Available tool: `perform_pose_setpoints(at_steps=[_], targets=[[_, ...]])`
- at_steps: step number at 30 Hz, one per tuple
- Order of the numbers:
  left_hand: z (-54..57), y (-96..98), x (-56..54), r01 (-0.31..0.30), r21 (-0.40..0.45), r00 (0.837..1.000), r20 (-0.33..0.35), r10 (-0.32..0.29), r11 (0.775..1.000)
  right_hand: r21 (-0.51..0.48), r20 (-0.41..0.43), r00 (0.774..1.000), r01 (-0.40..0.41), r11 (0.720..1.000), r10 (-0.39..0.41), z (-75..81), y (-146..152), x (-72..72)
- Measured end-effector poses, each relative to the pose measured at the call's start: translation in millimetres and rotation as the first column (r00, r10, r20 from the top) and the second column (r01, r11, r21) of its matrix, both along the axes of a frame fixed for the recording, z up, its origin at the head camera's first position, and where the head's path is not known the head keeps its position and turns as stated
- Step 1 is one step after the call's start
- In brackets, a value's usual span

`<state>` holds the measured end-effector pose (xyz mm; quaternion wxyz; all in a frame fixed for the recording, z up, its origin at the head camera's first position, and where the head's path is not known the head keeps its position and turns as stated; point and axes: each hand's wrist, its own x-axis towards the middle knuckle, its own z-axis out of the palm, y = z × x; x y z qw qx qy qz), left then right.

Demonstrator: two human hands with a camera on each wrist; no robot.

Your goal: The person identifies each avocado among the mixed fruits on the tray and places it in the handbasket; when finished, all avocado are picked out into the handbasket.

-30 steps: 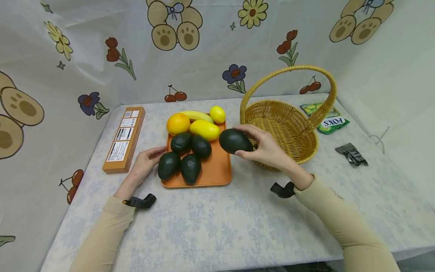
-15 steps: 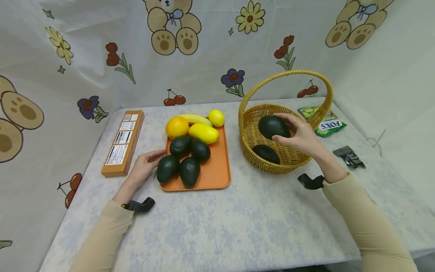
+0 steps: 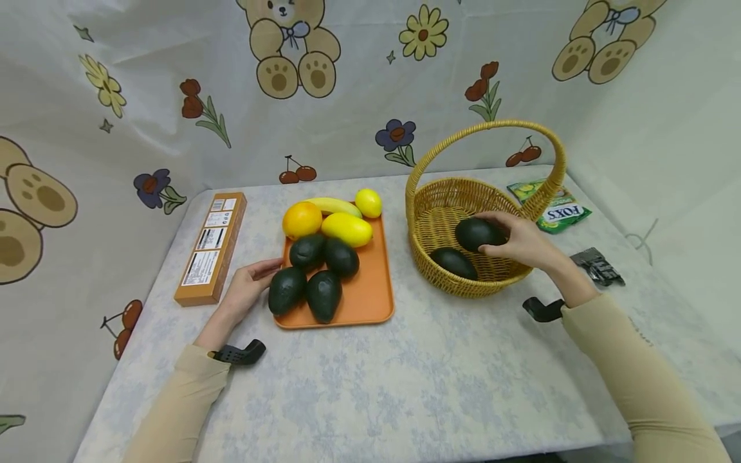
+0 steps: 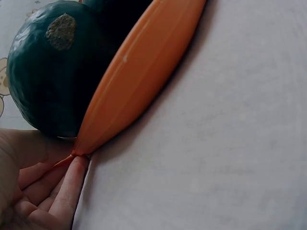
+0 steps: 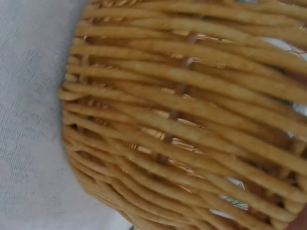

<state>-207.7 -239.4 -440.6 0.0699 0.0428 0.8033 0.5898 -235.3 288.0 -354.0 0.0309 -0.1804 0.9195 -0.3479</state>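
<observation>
Inside the wicker basket [image 3: 425, 260], my right hand [image 3: 515, 241] grips a dark green avocado [image 3: 476, 234] from its right side. A second avocado [image 3: 453, 263] lies beside it in the basket. The right wrist view is filled by the basket's woven wall [image 5: 177, 105], which hides that hand's fingers. At the left, my left hand [image 3: 249, 283] pinches the rim of the orange tray [image 3: 370, 302], thumb above and fingers under it in the left wrist view. Several avocados [image 3: 324, 296] lie on the tray, one [image 4: 53, 81] close by the left thumb.
An orange [image 3: 302, 220], a banana [image 3: 336, 206], a lemon [image 3: 368, 202] and a yellow oblong fruit [image 3: 347, 229] sit at the tray's back. A long cardboard box [image 3: 211, 251] lies left. Right of the basket are a green FOX'S bag [image 3: 558, 212] and a black packet [image 3: 599, 267].
My right hand has carried the avocado from over the tray's right edge rightward and down into the basket. My left hand has stayed at the tray's rim.
</observation>
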Motion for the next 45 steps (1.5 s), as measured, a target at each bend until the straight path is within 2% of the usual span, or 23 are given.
perform_pose_setpoints(at_steps=[4, 9, 18, 26, 34, 38, 42, 45], targets=[[-1.1, 0.8, 1.2, -0.013, -0.004, 1.0, 0.007, 0.013, 1.0, 0.066, 0.024, 0.999, -0.025, 0.998, 0.024, -3.0, 1.9, -2.6], [0.3, 2.6, 1.9, -0.016, -0.003, 1.0, 0.016, 0.016, 1.0, 0.098, 0.079, 0.996, -0.056, 0.994, 0.048, -5.4, 3.5, -5.1], [1.0, 3.5, 0.4, -0.016, -0.005, 1.0, 0.008, 0.016, 1.0, 0.153, 0.126, 0.99, -0.088, 0.984, 0.069, -6.4, 4.3, -9.8], [-1.2, 5.6, 1.5, -0.017, 0.006, 1.0, 0.012, 0.017, 1.0, 0.138, 0.156, 0.983, -0.117, 0.984, 0.095, -4.2, 2.3, -6.7], [1.0, 2.0, 1.8, -0.027, -0.022, 0.999, 0.017, 0.027, 0.999, 0.16, 0.149, 0.984, -0.125, 0.979, 0.101, -1.3, -0.6, -9.1], [0.9, 2.2, 1.7, -0.027, -0.008, 0.999, 0.019, 0.027, 1.0, 0.118, 0.15, 0.985, -0.107, 0.987, 0.089, 2.8, -0.6, -7.9], [1.1, 2.8, 2.1, -0.027, 0.006, 0.999, 0.028, 0.026, 1.0, -0.02, 0.122, 0.992, -0.041, 0.999, 0.043, 15.8, -6.0, -4.3], [1.2, 2.6, 2.2, -0.025, 0.008, 0.999, 0.03, 0.024, 1.0, -0.135, 0.054, 0.999, 0.014, 0.991, -0.007, 30.2, -15.3, 1.3]])
